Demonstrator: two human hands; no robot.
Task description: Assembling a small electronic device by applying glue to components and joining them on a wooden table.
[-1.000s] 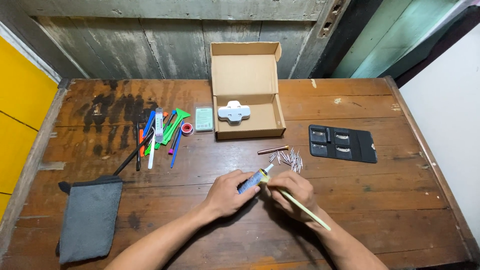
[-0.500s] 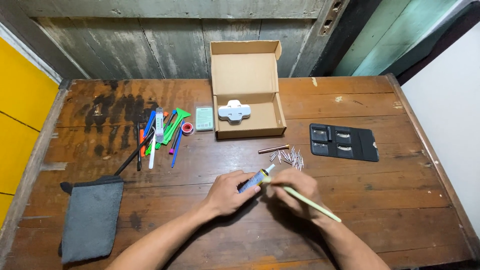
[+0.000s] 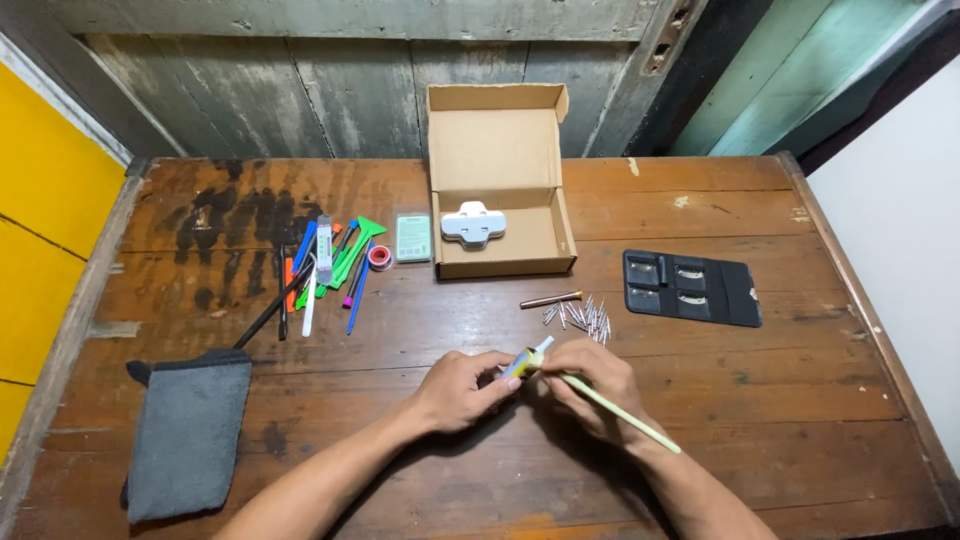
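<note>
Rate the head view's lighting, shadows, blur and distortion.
Head view: even, soft light; faint shadows under the hands, left and right; the tube and stick look slightly soft; wide-angle lens bows the table edges.

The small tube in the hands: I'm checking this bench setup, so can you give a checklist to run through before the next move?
1. Left hand grips small tube: ok.
2. Right hand holds pale green stick at the tube's tip: ok.
3. Tube cap off: cannot tell.
4. Loose screwdriver bits lie apart from the hands: ok.
5. White part rests in open cardboard box: ok.
</note>
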